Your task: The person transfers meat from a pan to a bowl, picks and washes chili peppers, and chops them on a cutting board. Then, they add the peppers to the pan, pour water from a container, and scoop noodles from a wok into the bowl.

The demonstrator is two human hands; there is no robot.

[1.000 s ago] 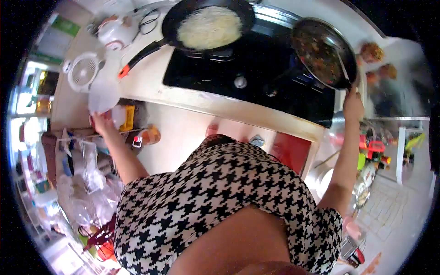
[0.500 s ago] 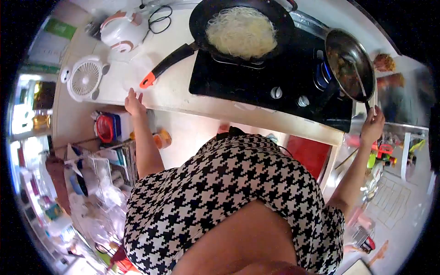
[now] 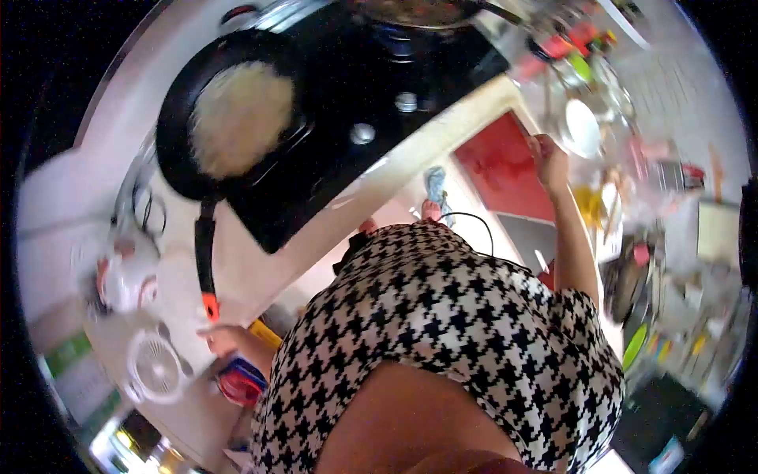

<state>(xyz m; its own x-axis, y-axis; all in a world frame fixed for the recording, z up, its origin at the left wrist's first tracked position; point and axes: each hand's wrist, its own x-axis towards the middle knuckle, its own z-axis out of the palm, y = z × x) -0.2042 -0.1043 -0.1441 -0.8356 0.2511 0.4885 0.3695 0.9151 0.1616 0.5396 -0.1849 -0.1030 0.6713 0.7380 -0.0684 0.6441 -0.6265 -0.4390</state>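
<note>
My left hand (image 3: 225,339) is just below the orange end of the black handle (image 3: 206,257) of the wok (image 3: 175,146). Its blurred fingers stretch to the left with nothing visible in them. Pale, thin noodles (image 3: 243,120) fill the middle of the wok, which stands on the black gas hob (image 3: 335,170). At the top edge, a second frying pan (image 3: 418,14), partly cut off, has dark food in it, and its handle (image 3: 500,12) points right. My right hand (image 3: 550,163) is apart from that handle, fingers curled, in front of the red cabinet door (image 3: 505,168).
A small white fan (image 3: 158,366) and a white kettle (image 3: 129,280) stand on the counter (image 3: 245,265) at the left. Beyond my right hand are a white bowl (image 3: 582,129) and several blurred kitchen items. A red container (image 3: 239,385) is below my left hand.
The view has turned, shifting the hob and wok left. My right hand has come away from the frying pan's handle. My left hand stays near the end of the wok handle.
</note>
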